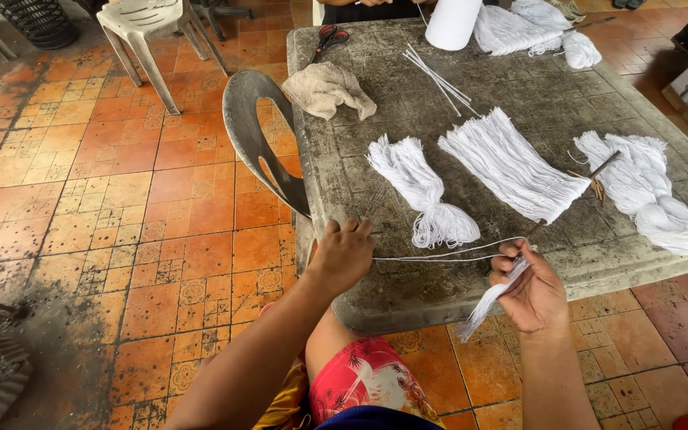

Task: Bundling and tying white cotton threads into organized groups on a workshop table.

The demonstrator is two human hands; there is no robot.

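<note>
Both hands pinch white cords [439, 257]: left hand [342, 256], right hand [531, 291]; 3 yarn bundles [511, 171] beyond.

A crumpled beige cloth [330, 88] lies near the far left corner of the grey stone desk [535, 99], with red-handled scissors [328, 39] just beyond it. A white roll [452, 22] stands at the far edge. On the orange tiled floor [121, 207] are 2 plastic chairs (a white one [143, 32], a grey one [258, 139]).

A home patio workspace: worn terracotta floor tiles [121, 199], a weathered stone table [535, 95], plastic chairs [141, 24], and white thread bundles [511, 171].
</note>
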